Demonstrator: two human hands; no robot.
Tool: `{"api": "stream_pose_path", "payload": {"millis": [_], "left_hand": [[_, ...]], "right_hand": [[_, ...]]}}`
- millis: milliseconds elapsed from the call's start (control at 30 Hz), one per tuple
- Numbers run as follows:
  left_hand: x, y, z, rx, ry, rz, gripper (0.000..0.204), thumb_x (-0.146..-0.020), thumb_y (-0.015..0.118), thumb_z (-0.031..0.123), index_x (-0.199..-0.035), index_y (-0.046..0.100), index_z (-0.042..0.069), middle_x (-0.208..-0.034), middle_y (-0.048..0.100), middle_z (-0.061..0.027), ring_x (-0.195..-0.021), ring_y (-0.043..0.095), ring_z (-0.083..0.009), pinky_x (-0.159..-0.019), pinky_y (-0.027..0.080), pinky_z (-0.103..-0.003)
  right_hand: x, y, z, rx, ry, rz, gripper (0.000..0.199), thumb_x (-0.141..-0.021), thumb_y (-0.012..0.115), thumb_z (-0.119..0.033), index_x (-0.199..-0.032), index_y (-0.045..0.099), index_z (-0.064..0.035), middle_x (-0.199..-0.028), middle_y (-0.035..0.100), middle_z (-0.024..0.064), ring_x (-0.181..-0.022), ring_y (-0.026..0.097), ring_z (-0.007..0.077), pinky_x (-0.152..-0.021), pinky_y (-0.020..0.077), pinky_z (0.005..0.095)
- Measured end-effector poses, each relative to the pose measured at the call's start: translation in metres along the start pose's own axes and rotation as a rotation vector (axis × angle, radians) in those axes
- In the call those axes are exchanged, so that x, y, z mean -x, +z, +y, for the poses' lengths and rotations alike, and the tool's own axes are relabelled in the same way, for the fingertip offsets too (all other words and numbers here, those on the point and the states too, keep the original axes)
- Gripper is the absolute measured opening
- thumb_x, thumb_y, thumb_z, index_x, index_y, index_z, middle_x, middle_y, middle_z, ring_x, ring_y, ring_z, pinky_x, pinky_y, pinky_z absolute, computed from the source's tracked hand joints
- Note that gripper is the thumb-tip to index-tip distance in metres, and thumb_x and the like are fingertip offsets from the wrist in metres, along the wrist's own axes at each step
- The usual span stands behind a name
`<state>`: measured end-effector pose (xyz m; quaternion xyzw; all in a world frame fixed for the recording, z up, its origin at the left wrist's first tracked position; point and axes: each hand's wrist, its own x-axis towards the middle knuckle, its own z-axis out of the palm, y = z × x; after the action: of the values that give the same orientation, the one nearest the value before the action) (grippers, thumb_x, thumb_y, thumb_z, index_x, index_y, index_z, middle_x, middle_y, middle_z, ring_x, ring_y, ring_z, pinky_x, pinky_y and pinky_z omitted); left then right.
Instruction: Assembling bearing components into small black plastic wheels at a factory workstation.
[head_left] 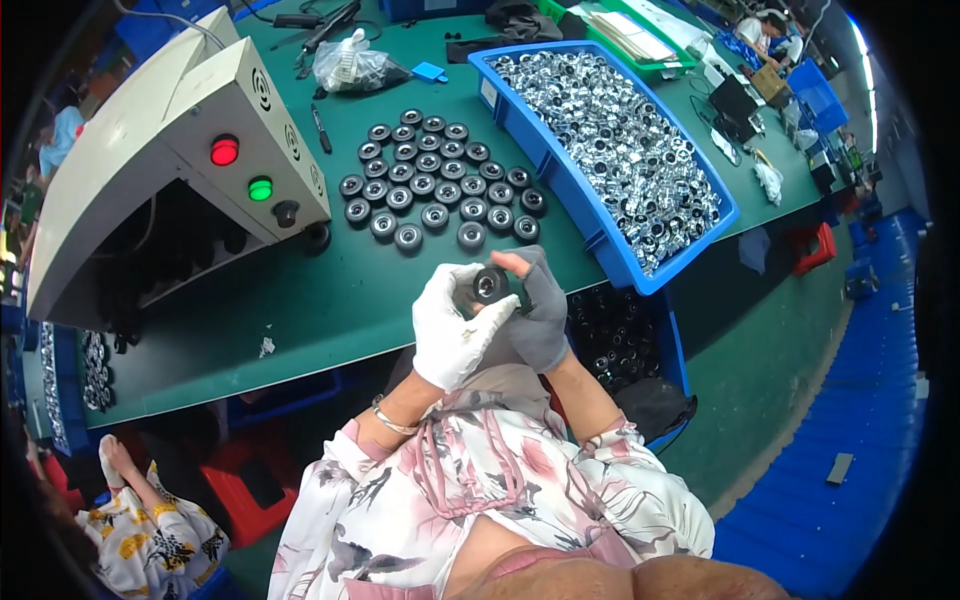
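Observation:
A small black wheel [491, 286] with a shiny metal centre is held up in front of my chest, just off the table's near edge. My left hand [450, 328], in a white glove, closes its thumb and fingers around the wheel. From the other side my right hand [541, 312], in a grey glove with bare fingertips showing, is curled against the same wheel; some of its fingers are hidden. Beyond my hands, several matching black wheels [421, 185] lie flat in a loose cluster on the green table [370, 300].
A blue bin [616, 252] full of shiny metal parts stands right of the wheels. Below it, another blue bin [680, 350] holds dark parts. A beige machine [245, 130] with red and green lights occupies the left. A marker [321, 130] and plastic bag [350, 65] lie behind.

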<state>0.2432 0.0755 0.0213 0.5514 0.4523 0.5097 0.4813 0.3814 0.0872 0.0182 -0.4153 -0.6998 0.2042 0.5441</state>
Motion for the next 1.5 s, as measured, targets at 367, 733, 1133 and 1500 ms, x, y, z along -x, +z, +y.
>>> {"api": "stream_pose_path", "payload": {"millis": [367, 733, 1133, 1500], "left_hand": [[-0.008, 0.006, 0.003, -0.153, 0.098, 0.068, 0.032, -0.079, 0.084, 0.010, -0.103, 0.065, 0.000, -0.081, 0.066, -0.0022, -0.070, 0.059, -0.0067, -0.064, 0.049, -0.023], [-0.013, -0.001, -0.008, 0.011, -0.061, -0.133, 0.033, -0.087, 0.076, 0.008, -0.116, 0.064, -0.003, -0.098, 0.069, -0.0043, -0.087, 0.062, -0.0083, -0.076, 0.051, -0.024], [-0.017, -0.001, -0.022, 0.496, -0.360, -0.248, 0.030, -0.104, 0.053, 0.026, -0.110, 0.065, -0.001, -0.096, 0.065, -0.0029, -0.083, 0.057, -0.0079, -0.077, 0.046, -0.022], [-0.008, 0.002, -0.031, 0.959, -0.639, -0.179, 0.042, -0.103, 0.055, 0.039, -0.121, 0.059, 0.001, -0.104, 0.063, -0.0046, -0.086, 0.058, -0.0107, -0.073, 0.046, -0.025]], "right_hand": [[0.003, 0.000, 0.009, 0.077, -0.073, -0.006, 0.045, -0.069, 0.084, -0.008, -0.111, 0.066, -0.0024, -0.103, 0.064, 0.0098, -0.095, 0.059, 0.0261, -0.082, 0.0496, 0.0345], [-0.009, -0.022, 0.011, 0.259, -0.211, -0.091, 0.044, -0.069, 0.081, -0.012, -0.109, 0.066, -0.0044, -0.104, 0.062, 0.0106, -0.097, 0.059, 0.0304, -0.083, 0.0493, 0.0390], [-0.012, -0.024, 0.007, 0.246, -0.202, -0.084, 0.041, -0.071, 0.081, -0.030, -0.103, 0.070, -0.0058, -0.099, 0.058, 0.0106, -0.094, 0.055, 0.0309, -0.081, 0.0476, 0.0413], [-0.014, -0.028, 0.001, 0.219, -0.203, -0.077, 0.041, -0.069, 0.084, -0.022, -0.103, 0.071, -0.0044, -0.097, 0.060, 0.0084, -0.090, 0.054, 0.0279, -0.079, 0.0465, 0.0387]]}}
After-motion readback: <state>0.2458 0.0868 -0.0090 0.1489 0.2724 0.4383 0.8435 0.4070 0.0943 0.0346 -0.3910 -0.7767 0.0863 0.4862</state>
